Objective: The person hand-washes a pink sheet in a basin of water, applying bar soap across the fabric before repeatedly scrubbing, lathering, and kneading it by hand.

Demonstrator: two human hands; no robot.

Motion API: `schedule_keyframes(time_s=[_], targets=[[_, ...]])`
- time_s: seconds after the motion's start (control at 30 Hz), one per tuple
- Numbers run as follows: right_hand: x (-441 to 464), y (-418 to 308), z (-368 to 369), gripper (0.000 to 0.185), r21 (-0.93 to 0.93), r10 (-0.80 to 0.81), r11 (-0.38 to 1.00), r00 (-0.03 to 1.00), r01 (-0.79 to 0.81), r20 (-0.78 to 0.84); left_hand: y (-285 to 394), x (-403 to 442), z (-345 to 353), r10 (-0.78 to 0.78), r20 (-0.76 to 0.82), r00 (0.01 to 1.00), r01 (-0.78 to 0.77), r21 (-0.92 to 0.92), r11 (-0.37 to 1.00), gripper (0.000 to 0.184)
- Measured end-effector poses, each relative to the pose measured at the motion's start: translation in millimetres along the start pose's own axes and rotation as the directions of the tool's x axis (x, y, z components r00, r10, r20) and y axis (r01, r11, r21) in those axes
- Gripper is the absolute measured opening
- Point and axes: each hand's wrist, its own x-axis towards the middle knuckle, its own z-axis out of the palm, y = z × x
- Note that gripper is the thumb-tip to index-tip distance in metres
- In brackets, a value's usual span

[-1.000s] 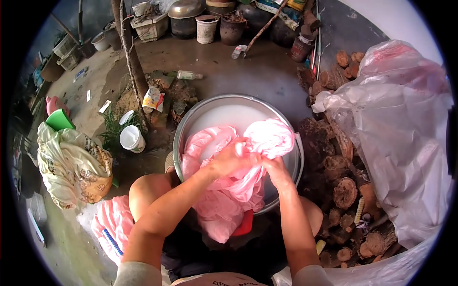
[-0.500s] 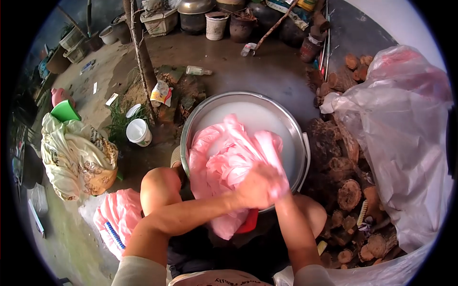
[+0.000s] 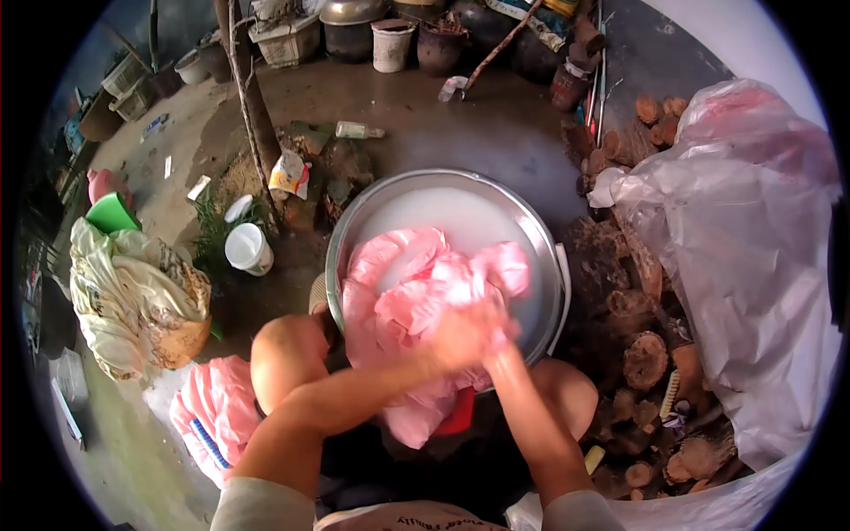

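Observation:
A wet pink cloth [image 3: 403, 301] lies bunched in a metal basin [image 3: 341, 239] of cloudy, whitish water, one end hanging over the near rim. My left hand [image 3: 460, 338] is closed on the cloth near the basin's front edge, blurred by motion. Pressed close beside it, my right hand [image 3: 501, 336] also grips the cloth; its fingers are mostly hidden behind the left hand. A red object [image 3: 457, 414] shows partly under the hanging cloth, between my knees.
More pink fabric [image 3: 217, 398] with a blue-backed brush [image 3: 210, 442] lies left of my knee. Beyond are a cream printed cloth bundle [image 3: 133, 301] and a white tub [image 3: 249, 249]. Cut logs [image 3: 645, 361] and plastic sheeting [image 3: 717, 257] are on the right. Pots [image 3: 392, 46] line the back.
Both hands have moved slightly left and up, still together on the cloth. The cloth's folds have shifted and its upper part sits lower in the basin. The camera view has moved a little.

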Motion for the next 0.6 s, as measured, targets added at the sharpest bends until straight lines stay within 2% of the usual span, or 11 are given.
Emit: schedule_keyframes(time_s=[0.03,0.07,0.1,0.13,0.2,0.3,0.33,0.43,0.47,0.5,0.6], targets=[[12,37,-24,0.032,-0.442,-0.186,0.883,0.982,0.159,-0.017,-36,7,16,0.037,-0.094,0.995,-0.029,0.078,0.997,0.023],[16,60,-37,0.032,-0.78,-0.358,0.571,0.932,0.257,0.045,-51,18,11,-0.256,-0.068,0.964,0.264,0.19,0.946,0.025],[-8,20,-8,0.032,-0.29,-0.17,0.929,0.962,0.228,0.213,-68,45,-15,-0.586,0.012,0.81,0.575,0.176,0.799,0.027],[-35,-23,26,0.036,0.211,0.03,0.971,0.93,-0.114,0.367,-80,64,-40,-0.835,0.091,0.542,0.815,0.185,0.549,0.031],[-57,-46,58,0.051,-0.27,-0.097,0.959,0.994,0.081,-0.046,-97,59,-55,-0.716,0.024,0.698,0.67,0.332,0.664,0.04],[-53,-80,38,0.05,-0.466,0.068,0.884,0.972,0.047,0.225,-119,50,-63,-0.578,0.189,0.794,0.608,-0.269,0.747,0.052],[-59,-89,42,0.046,-0.554,0.067,0.829,0.972,0.071,0.225,-107,51,-68,-0.601,0.344,0.722,0.621,-0.705,0.343,0.061],[-45,-83,21,0.042,-0.725,0.114,0.65,0.914,0.227,0.389,-65,54,-69,-0.41,0.439,0.799,0.599,-0.634,0.489,0.068],[-44,-90,20,0.037,-0.602,0.128,0.782,0.903,0.164,0.411,-59,51,-64,-0.408,0.413,0.814,0.557,-0.36,0.748,0.073],[-44,-101,13,0.032,-0.517,0.185,0.856,0.941,-0.012,0.284,-64,48,-65,-0.455,0.42,0.785,0.604,-0.355,0.714,0.073],[-41,-126,1,0.028,-0.169,-0.244,0.951,0.963,0.261,0.113,-80,48,-82,-0.644,0.342,0.685,0.728,-0.343,0.593,0.067]])
